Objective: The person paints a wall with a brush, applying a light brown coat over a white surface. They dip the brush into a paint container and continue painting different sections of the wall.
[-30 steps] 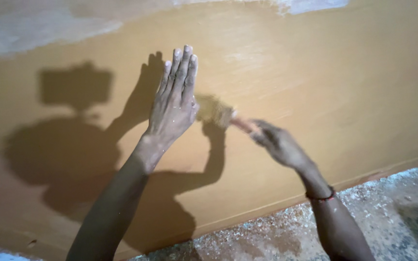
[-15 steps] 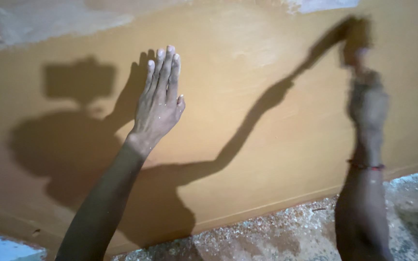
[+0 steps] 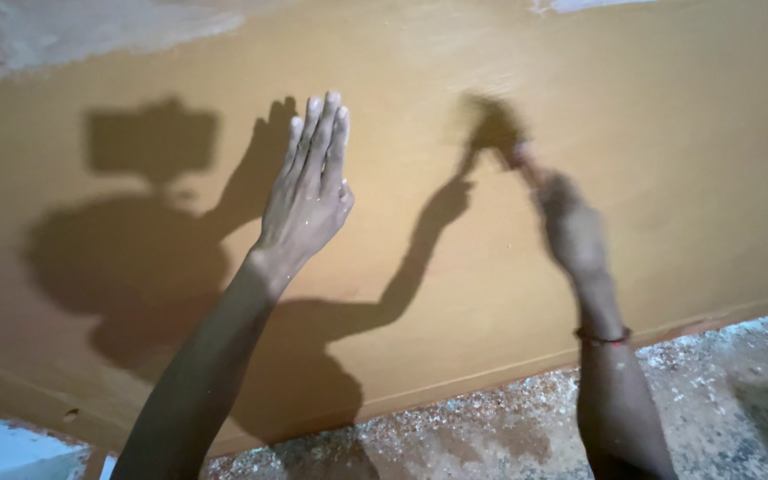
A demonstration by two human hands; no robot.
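Nearest, below both wrists, lies a speckled grey concrete floor point(image 3: 713, 391), and the right wrist wears a thin red band point(image 3: 604, 336). The left hand point(image 3: 308, 191) presses flat and fully open on a broad tan-painted wooden panel point(image 3: 668, 133), holding nothing. To its right, the blurred right hand point(image 3: 569, 227) is closed around a small brush point(image 3: 501, 133) touching the panel just above.

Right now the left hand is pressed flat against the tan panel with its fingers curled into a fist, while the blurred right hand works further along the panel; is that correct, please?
Not quite: in the head view the left hand lies open, its fingers straight and close together, not curled into a fist. The rest holds: it rests flat on the tan panel, and the blurred right hand is further along it.
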